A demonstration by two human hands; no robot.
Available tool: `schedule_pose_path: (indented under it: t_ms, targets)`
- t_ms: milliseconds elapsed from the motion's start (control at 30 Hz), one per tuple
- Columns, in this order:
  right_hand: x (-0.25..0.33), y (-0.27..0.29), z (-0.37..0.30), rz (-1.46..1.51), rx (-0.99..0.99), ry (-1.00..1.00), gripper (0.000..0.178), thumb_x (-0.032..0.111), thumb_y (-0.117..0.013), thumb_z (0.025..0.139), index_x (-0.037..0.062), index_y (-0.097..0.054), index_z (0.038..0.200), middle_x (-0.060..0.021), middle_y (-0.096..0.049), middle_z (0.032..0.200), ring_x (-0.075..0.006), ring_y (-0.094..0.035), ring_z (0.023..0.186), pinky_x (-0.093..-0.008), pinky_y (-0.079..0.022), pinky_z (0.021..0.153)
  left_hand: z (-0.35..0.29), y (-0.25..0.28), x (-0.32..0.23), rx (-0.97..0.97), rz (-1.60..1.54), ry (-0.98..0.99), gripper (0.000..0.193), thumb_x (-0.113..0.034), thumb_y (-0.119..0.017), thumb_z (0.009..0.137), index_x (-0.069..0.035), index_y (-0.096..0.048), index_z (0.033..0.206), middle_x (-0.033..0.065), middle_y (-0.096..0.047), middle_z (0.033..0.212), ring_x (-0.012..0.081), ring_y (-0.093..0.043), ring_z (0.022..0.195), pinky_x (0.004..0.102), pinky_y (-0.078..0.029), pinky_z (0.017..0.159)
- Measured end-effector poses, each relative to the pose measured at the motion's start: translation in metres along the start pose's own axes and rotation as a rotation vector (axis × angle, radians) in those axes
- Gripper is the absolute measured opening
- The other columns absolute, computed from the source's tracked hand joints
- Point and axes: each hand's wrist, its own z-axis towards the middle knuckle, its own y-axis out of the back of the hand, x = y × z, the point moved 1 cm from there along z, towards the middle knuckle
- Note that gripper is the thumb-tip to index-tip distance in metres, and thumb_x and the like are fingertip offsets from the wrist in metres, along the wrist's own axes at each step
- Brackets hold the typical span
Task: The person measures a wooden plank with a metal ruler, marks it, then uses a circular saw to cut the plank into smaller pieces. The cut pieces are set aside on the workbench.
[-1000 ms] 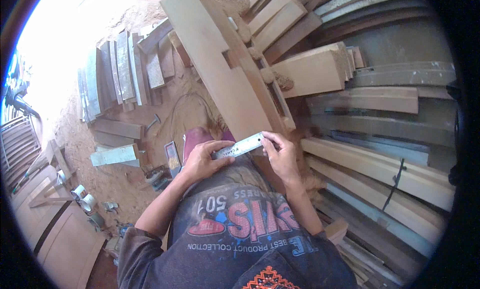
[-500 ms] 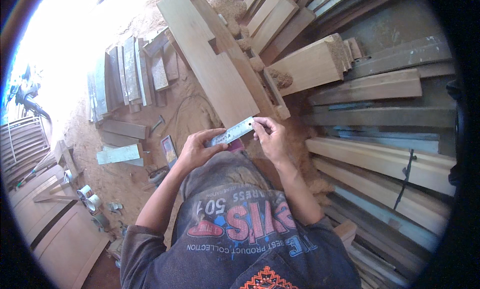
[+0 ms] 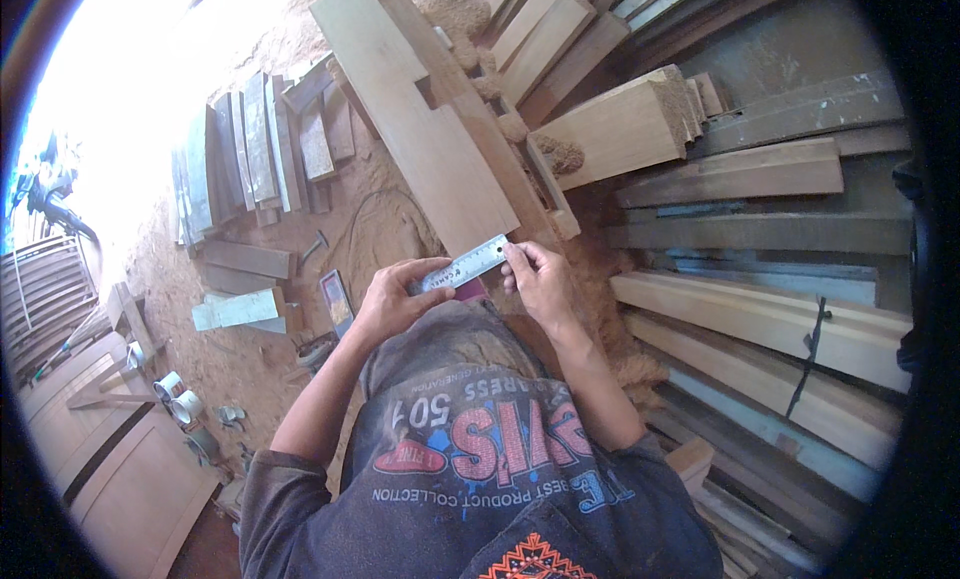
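Observation:
A short metal ruler (image 3: pixel 470 266) with a hole at its right end is held slantwise in front of my body. My left hand (image 3: pixel 392 297) grips its left end between thumb and fingers. My right hand (image 3: pixel 536 279) pinches the end by the hole. Just beyond the ruler lies the near end of a wide pale plank (image 3: pixel 420 119), which has a rectangular notch in its right edge. A small pinkish-purple thing (image 3: pixel 472 290) shows partly below the ruler; I cannot make out what it is.
Under the plank runs a wooden beam (image 3: pixel 550 214) with sawdust heaps along it. Stacked boards (image 3: pixel 740 174) fill the right side. Shorter planks (image 3: pixel 255 149) lie to the left, near a hammer-like tool (image 3: pixel 315 245). White cups (image 3: pixel 178 397) stand by wooden panels (image 3: pixel 135 479) at lower left.
Both hands stay almost where they were. The ruler is turned slightly, and its face and markings look clearer now.

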Motion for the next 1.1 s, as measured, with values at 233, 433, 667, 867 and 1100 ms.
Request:
schedule_pose_path:
  t_ms: [233,433,667,867,1100]
  targets:
    - [-0.007,-0.005,0.003,-0.038,0.01,0.05,0.032,0.025,-0.066,0.114,0.0008,-0.071,0.094,0.0005,-0.064,0.075,-0.0061,-0.059,0.059,-0.0263,-0.049,0.054,0.0,-0.002,0.007,-0.012,-0.03,-0.012,0.052,-0.031,-0.091,0.091,-0.008,-0.078,0.136,0.0183,-0.082,0.12,0.0302,-0.079,0.108,0.0411,-0.059,0.096]
    - [-0.005,-0.005,0.006,-0.032,0.017,0.037,0.034,0.025,-0.066,0.113,0.0024,-0.068,0.088,0.0015,-0.061,0.071,-0.0056,-0.057,0.056,-0.0262,-0.048,0.052,0.003,-0.002,0.009,-0.013,-0.055,-0.038,0.053,-0.031,-0.091,0.09,-0.008,-0.078,0.136,0.0192,-0.082,0.117,0.0292,-0.079,0.101,0.0406,-0.06,0.091]
    - [-0.005,-0.006,0.01,-0.048,0.014,0.014,0.034,0.024,-0.066,0.113,0.0036,-0.067,0.086,0.0019,-0.059,0.067,-0.0054,-0.056,0.055,-0.0259,-0.046,0.05,0.003,0.003,0.004,0.017,0.022,-0.015,0.053,-0.031,-0.09,0.09,-0.006,-0.078,0.136,0.0198,-0.081,0.119,0.0288,-0.079,0.105,0.0401,-0.059,0.092]
    - [0.002,-0.006,0.009,-0.096,0.015,0.068,0.035,0.024,-0.066,0.113,0.0039,-0.067,0.084,0.0024,-0.059,0.066,-0.0053,-0.055,0.055,-0.0266,-0.047,0.05,0.004,0.002,0.002,-0.019,-0.007,-0.046,0.053,-0.032,-0.09,0.091,-0.008,-0.078,0.136,0.0184,-0.081,0.119,0.0277,-0.079,0.105,0.0388,-0.059,0.092]
    - [-0.003,-0.007,0.014,-0.075,0.03,0.073,0.038,0.027,-0.065,0.113,0.0007,-0.066,0.085,0.0,-0.059,0.066,-0.0071,-0.056,0.055,-0.0315,-0.046,0.049,0.004,0.002,0.01,-0.022,-0.013,-0.06,0.054,-0.033,-0.091,0.091,-0.009,-0.079,0.137,0.018,-0.082,0.119,0.0261,-0.079,0.102,0.0387,-0.059,0.093]
